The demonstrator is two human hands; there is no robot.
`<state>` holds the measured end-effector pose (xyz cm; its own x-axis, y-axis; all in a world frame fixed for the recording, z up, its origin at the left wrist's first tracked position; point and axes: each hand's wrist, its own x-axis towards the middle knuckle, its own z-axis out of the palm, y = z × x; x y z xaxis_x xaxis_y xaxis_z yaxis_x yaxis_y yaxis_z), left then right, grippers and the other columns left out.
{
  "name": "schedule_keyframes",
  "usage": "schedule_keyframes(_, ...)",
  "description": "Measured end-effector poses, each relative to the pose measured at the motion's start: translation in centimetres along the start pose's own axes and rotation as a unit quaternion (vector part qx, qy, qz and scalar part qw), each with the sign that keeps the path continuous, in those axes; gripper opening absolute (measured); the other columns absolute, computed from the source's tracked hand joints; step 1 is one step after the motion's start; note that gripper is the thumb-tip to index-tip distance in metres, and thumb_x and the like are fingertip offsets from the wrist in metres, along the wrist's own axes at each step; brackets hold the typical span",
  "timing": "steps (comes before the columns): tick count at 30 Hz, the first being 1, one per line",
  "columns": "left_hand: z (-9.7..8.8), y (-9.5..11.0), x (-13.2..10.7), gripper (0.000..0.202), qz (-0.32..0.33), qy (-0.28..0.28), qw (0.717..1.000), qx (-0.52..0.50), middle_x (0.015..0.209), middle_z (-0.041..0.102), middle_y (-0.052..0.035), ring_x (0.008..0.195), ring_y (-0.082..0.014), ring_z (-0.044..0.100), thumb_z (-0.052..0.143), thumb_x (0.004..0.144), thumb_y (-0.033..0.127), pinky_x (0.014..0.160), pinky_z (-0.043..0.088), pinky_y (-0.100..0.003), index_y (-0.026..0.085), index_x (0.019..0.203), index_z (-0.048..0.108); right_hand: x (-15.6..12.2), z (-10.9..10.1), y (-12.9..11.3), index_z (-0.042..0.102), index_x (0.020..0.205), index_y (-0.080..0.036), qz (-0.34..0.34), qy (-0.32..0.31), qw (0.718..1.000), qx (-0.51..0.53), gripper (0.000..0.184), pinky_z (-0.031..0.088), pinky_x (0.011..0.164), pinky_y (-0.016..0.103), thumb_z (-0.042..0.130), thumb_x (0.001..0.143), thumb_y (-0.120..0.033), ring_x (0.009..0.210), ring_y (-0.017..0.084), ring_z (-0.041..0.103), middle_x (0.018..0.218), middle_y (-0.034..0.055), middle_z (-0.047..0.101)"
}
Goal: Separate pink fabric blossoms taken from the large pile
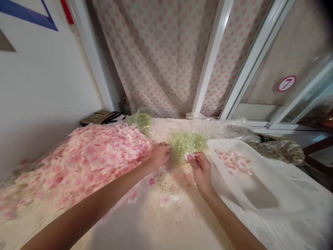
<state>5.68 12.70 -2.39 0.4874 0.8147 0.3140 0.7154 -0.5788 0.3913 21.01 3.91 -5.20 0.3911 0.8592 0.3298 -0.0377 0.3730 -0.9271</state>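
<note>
A big heap of pink and white fabric petals (88, 163) covers the left half of the table. Beyond my hands lies a clump of pale green stamen pieces (188, 144). My left hand (159, 155) is curled, knuckles up, at the right edge of the heap, its fingertips reaching the green clump; what it grips is hidden. To its right, my right hand (201, 168) pinches a small pink-white petal (189, 157) between thumb and fingers. A clear plastic bag (262, 187) with several pink flowers (234, 163) inside lies directly right of that hand.
A second bag of green pieces (142, 121) sits at the back by a patterned pouch (100, 117). Crumpled clear plastic (221, 126) and a brownish bundle (281, 151) lie at the back right. A dotted curtain (166, 55) hangs behind; a white wall (39, 97) runs along the left.
</note>
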Motion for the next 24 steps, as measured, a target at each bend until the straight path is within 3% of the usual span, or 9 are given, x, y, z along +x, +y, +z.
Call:
schedule_keyframes(2, 0.8, -0.2, 0.8, 0.019, -0.003, -0.013, 1.000, 0.004, 0.085, 0.068, -0.0048, 0.083, -0.0167, 0.063, 0.054, 0.076, 0.005, 0.079, 0.050, -0.028, 0.016, 0.083, 0.069, -0.1, 0.1, 0.1, 0.054, 0.075, -0.018, 0.003, -0.004, 1.000, -0.001, 0.023, 0.044, 0.068, 0.030, 0.065, 0.077, -0.038, 0.068, 0.015, 0.056, 0.071, 0.0005, 0.060)
schedule_keyframes(5, 1.1, -0.3, 1.3, 0.012, -0.014, -0.014, 1.000, 0.015, 0.088, 0.066, -0.0052, 0.084, -0.0154, 0.062, 0.053, 0.086, 0.012, 0.080, 0.050, -0.033, 0.011, 0.088, 0.064, 0.0, 0.1, 0.2, 0.055, 0.076, -0.018, 0.003, -0.002, 1.000, -0.001, 0.023, 0.044, 0.066, 0.029, 0.065, 0.077, -0.039, 0.069, 0.016, 0.056, 0.072, 0.0007, 0.060)
schedule_keyframes(8, 0.9, -0.4, 1.5, 0.014, -0.009, -0.030, 0.999, 0.032, 0.096, 0.063, -0.0060, 0.091, -0.0168, 0.060, 0.055, 0.088, 0.022, 0.082, 0.050, -0.036, 0.011, 0.094, 0.061, 0.3, 0.0, 0.2, 0.054, 0.077, -0.018, 0.000, 0.011, 1.000, 0.002, 0.024, 0.044, 0.065, 0.028, 0.064, 0.077, -0.040, 0.069, 0.015, 0.056, 0.073, 0.0005, 0.060)
schedule_keyframes(14, -0.3, -0.6, 2.6, 0.016, 0.004, -0.059, 0.996, 0.064, 0.095, 0.064, -0.0054, 0.094, -0.0181, 0.059, 0.058, 0.086, 0.027, 0.086, 0.047, -0.040, 0.012, 0.082, 0.063, 0.6, 0.2, 0.7, 0.053, 0.075, -0.018, -0.002, 0.028, 1.000, -0.014, 0.022, 0.044, 0.064, 0.028, 0.062, 0.077, -0.038, 0.064, 0.015, 0.056, 0.066, -0.0018, 0.058)
schedule_keyframes(20, -2.0, 0.2, 3.0, 0.012, 0.006, -0.030, 0.999, 0.035, 0.079, 0.067, -0.0046, 0.076, -0.0181, 0.062, 0.056, 0.080, 0.020, 0.072, 0.047, -0.030, 0.015, 0.079, 0.067, 0.5, 0.3, 0.8, 0.052, 0.075, -0.019, -0.015, 0.008, 0.999, -0.039, 0.018, 0.043, 0.063, 0.027, 0.060, 0.078, -0.034, 0.066, 0.015, 0.056, 0.068, -0.0016, 0.057)
schedule_keyframes(24, -1.8, 0.6, 2.3, 0.019, 0.039, -0.016, 0.999, 0.002, 0.081, 0.068, -0.0050, 0.076, -0.0182, 0.062, 0.051, 0.079, 0.015, 0.069, 0.045, -0.026, 0.017, 0.081, 0.070, 0.1, 0.5, 0.5, 0.052, 0.075, -0.019, -0.030, -0.011, 0.998, -0.056, 0.014, 0.041, 0.063, 0.027, 0.059, 0.078, -0.031, 0.066, 0.015, 0.056, 0.068, -0.0016, 0.058)
